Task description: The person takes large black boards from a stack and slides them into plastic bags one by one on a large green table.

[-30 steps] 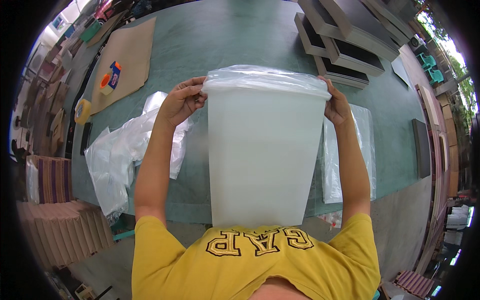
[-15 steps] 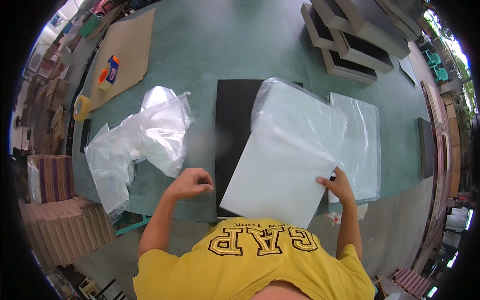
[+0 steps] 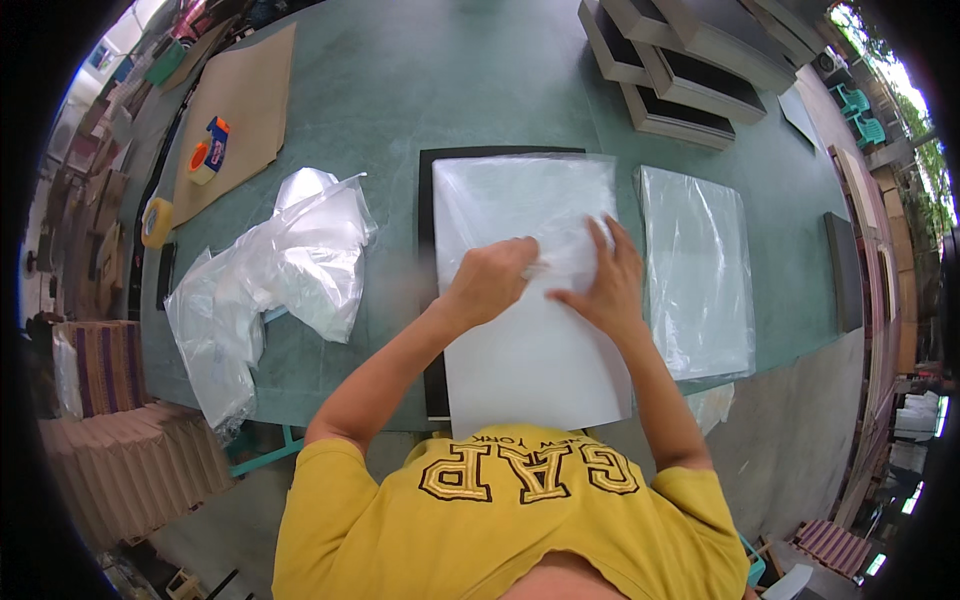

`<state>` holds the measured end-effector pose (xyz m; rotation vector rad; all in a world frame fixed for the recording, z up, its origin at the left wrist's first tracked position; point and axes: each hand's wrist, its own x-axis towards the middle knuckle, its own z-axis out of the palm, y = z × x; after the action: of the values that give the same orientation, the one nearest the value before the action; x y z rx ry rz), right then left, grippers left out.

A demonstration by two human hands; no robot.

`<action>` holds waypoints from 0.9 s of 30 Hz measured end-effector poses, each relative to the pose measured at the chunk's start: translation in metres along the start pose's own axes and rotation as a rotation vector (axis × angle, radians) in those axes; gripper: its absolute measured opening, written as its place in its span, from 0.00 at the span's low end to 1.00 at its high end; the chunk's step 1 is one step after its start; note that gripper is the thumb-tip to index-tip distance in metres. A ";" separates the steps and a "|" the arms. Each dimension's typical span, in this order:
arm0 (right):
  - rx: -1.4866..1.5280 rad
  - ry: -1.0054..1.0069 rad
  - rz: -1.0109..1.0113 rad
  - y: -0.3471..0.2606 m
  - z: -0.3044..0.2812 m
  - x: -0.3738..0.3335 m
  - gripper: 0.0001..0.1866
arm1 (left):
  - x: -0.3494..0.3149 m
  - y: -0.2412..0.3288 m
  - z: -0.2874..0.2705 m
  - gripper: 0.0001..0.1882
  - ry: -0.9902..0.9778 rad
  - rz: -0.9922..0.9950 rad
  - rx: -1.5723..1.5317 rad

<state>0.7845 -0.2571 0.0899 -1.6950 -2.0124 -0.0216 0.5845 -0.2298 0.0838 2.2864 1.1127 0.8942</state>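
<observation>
One plastic bag (image 3: 500, 195), prob. slippery; white sheet (image 3: 535, 375), prob. light, stiff: hold edges. Your R hand (image 3: 610, 278) spreads loose; L hand (image 3: 490, 283) curls, can't tell grip.

A white panel (image 3: 535, 370) lies on black board (image 3: 435, 390); clear plastic (image 3: 520, 195) covers its far part.

the black flat board (image 3: 435, 388) is mostly hidden under the white rectangular sheet (image 3: 540, 370). over the sheet, the left bare hand (image 3: 492, 282) has blurred fingertips, so whether they pinch anything cannot be told; the right bare hand (image 3: 612, 285) covers part of the clear plastic film (image 3: 525, 190). beyond the sheet's right, the grey-sided, black-faced box stack (image 3: 705, 90) is cut off at the top.
</observation>
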 end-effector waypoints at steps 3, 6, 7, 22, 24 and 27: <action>-0.005 0.033 -0.032 0.045 0.027 0.027 0.29 | 0.001 0.003 -0.016 0.09 -0.077 0.013 0.127; 0.137 -0.213 0.220 0.052 -0.010 0.033 0.29 | -0.037 -0.049 -0.044 0.13 0.092 -0.257 0.417; 0.146 -0.283 0.242 0.044 -0.023 0.021 0.28 | -0.055 -0.056 -0.051 0.16 0.133 -0.326 0.414; 0.280 -0.389 0.530 -0.011 -0.067 -0.173 0.14 | -0.224 0.058 -0.018 0.13 0.080 -0.600 -0.028; 0.272 -0.457 0.516 -0.012 -0.078 -0.198 0.13 | -0.229 0.066 -0.019 0.11 0.087 -0.667 -0.061; 0.233 -0.451 0.362 -0.011 -0.094 -0.228 0.12 | -0.228 0.075 -0.027 0.07 0.059 -0.799 -0.116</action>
<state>0.8305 -0.4993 0.0881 -2.0059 -1.8697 0.7484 0.4981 -0.4550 0.0676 1.4979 1.7488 0.6637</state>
